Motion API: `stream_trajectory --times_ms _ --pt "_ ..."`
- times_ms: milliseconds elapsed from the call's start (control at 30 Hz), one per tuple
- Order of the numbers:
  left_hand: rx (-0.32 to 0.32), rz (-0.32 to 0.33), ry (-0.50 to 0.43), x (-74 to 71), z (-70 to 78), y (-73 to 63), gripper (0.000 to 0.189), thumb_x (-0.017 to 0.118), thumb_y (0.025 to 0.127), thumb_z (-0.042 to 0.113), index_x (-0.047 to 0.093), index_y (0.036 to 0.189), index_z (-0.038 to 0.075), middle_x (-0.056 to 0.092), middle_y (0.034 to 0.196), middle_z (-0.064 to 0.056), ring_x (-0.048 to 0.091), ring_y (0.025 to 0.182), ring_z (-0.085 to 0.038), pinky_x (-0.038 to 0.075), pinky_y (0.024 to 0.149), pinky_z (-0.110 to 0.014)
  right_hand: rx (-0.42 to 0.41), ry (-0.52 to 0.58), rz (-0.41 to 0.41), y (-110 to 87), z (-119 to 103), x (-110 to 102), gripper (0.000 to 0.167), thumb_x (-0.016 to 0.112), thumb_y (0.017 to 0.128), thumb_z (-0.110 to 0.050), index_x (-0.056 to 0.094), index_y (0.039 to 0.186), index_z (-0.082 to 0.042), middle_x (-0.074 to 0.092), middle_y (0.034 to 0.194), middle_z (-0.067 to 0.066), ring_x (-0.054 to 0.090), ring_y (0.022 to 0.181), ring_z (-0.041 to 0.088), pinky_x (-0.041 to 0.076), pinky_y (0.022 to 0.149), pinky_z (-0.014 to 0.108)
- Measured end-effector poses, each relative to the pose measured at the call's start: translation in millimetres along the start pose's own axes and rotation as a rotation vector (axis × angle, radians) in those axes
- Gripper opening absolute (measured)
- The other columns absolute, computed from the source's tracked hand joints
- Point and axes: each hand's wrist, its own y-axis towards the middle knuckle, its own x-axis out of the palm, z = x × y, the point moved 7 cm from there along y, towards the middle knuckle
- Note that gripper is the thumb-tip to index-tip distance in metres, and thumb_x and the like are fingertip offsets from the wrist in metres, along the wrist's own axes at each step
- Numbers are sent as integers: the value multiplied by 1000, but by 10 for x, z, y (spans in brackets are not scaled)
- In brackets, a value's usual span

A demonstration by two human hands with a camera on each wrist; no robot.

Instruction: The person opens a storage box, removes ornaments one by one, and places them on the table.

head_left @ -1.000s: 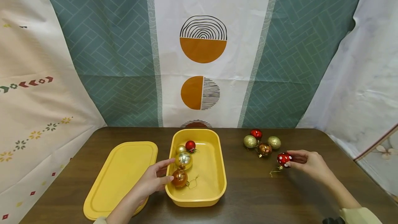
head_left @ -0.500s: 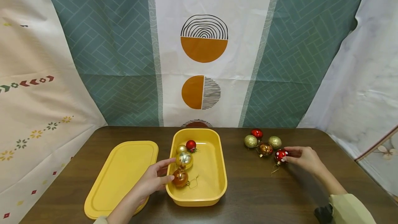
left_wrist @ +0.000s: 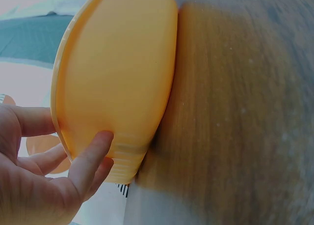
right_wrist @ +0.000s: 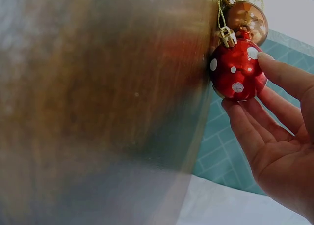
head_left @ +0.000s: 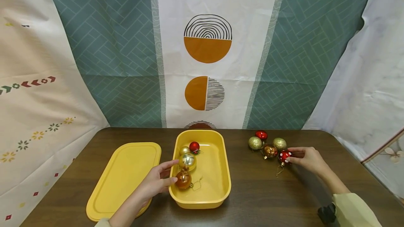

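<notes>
My left hand [head_left: 156,179] holds the left wall of a yellow plastic box [head_left: 217,181]. In the left wrist view, its fingers lie on both sides of the box wall [left_wrist: 117,72]. Inside are a red bauble [head_left: 194,146], a small gold one, a larger shiny gold bauble [head_left: 187,162] and a copper bauble [head_left: 183,180] with a gold loop. On the right, my right hand [head_left: 310,159] pinches a red bauble with white dots [head_left: 284,157] between thumb and fingers. It sits at the table surface, close beside a copper bauble [head_left: 270,151].
Behind the dotted bauble lie two gold glitter baubles [head_left: 254,143] and a red one [head_left: 261,135]. A yellow lid [head_left: 126,181] lies flat left of the box. The brown table [head_left: 249,192] ends at a hanging patterned cloth [head_left: 126,52].
My right hand has moved the dotted bauble left and slightly away from me, up beside the copper bauble. The left hand and the box stay in place.
</notes>
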Motion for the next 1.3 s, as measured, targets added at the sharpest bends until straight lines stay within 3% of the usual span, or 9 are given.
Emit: stream_trajectory --times_ms 133,400,867,1200,1300 --pt "-1 1 -1 -4 -4 3 55 61 83 1 40 134 0 44 127 -28 52 108 -32 54 71 -42 -36 16 8 10 19 1 45 76 72 -25 65 101 7 68 86 21 67 78 25 47 58 19" --pt "13 -20 -9 4 -3 7 55 60 84 2 39 135 0 42 129 -29 54 106 -30 54 70 -42 0 -24 -15 -9 -32 -2 44 74 75 -20 63 105 10 65 95 26 65 84 34 50 61 22" --pt "14 -16 -13 6 -1 -6 55 60 84 1 39 135 -1 42 129 -30 53 108 -32 54 71 -42 -24 -23 22 -53 -83 -29 45 75 75 -21 63 106 9 65 99 24 65 85 31 49 63 17" --pt "-2 -3 4 10 2 1 55 61 84 1 40 135 1 41 131 -28 53 108 -32 54 71 -42 -139 28 59 -90 -584 -60 40 76 72 -14 64 104 8 64 101 23 66 84 26 52 65 17" --pt "-5 0 7 8 -1 0 55 61 84 2 40 135 1 41 131 -29 53 108 -32 54 71 -42 -176 51 58 -95 -766 -32 40 76 72 -13 64 104 8 64 102 23 66 82 17 53 66 20"
